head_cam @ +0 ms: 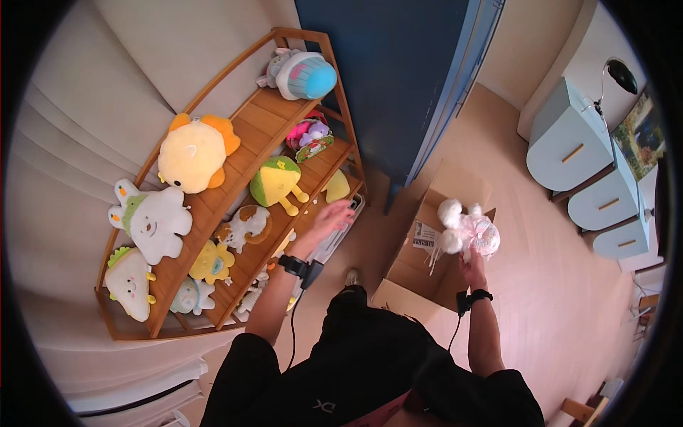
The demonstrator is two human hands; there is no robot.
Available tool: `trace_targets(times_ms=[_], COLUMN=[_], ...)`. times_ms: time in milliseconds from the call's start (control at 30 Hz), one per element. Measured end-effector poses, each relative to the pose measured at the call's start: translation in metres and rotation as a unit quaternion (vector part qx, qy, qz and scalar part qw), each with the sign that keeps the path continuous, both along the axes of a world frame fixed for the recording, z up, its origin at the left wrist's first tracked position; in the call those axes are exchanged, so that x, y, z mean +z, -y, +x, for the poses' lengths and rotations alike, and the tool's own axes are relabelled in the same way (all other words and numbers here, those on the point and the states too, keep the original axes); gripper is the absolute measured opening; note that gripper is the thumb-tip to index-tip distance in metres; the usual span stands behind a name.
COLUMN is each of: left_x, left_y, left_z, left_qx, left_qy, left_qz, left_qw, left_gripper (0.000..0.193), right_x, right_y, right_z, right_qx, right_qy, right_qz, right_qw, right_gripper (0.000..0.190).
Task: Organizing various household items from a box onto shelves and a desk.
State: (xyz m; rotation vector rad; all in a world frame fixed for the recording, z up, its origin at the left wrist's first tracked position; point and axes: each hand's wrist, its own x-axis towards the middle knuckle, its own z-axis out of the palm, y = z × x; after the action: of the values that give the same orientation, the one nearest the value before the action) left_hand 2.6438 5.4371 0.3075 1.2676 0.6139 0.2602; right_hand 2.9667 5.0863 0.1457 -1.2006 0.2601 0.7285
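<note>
My right hand (474,268) grips a white plush toy (470,227) by its lower side. The toy wears a pale pink lacy outfit with a bow, and thin white strings dangle from it. Beneath it stands an open cardboard box (405,271) with a printed sheet inside; the toy hides part of the box's interior. My left hand (331,220) is empty, fingers apart, beside the wooden shelf rack (251,155). Nearest to it are a green-and-yellow plush (278,184) with dangling legs and a pale yellow plush (336,186), partly hidden. A clear plastic bin (337,237) shows below this hand.
More plush toys fill the rack: a round yellow one (193,152), a white rabbit-eared one (152,219), a sandwich-shaped one (129,283) and a blue cupcake-shaped one (307,76). A dark blue panel (379,69) rises behind. Pale blue drawer cabinets (571,147) stand at right.
</note>
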Motion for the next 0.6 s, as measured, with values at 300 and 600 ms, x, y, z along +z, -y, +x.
trace_targets(times_ms=[300,600], left_x=[0.102,0.128], left_y=[-0.117,-0.194], left_z=[0.109,0.170], left_qx=[0.135,0.304], left_qy=[0.245,0.313], left_qz=[-0.140,-0.249], left_qw=[0.950,0.865], left_gripper=[0.056,0.072], right_x=[-0.093,-0.050], right_y=[0.029,0.093], right_z=[-0.010,-0.092], right_qx=[0.381,0.299], right_qy=[0.298,0.177], right_qz=[-0.021,-0.072], right_qw=[0.875,0.935], right_gripper=[0.029,0.027])
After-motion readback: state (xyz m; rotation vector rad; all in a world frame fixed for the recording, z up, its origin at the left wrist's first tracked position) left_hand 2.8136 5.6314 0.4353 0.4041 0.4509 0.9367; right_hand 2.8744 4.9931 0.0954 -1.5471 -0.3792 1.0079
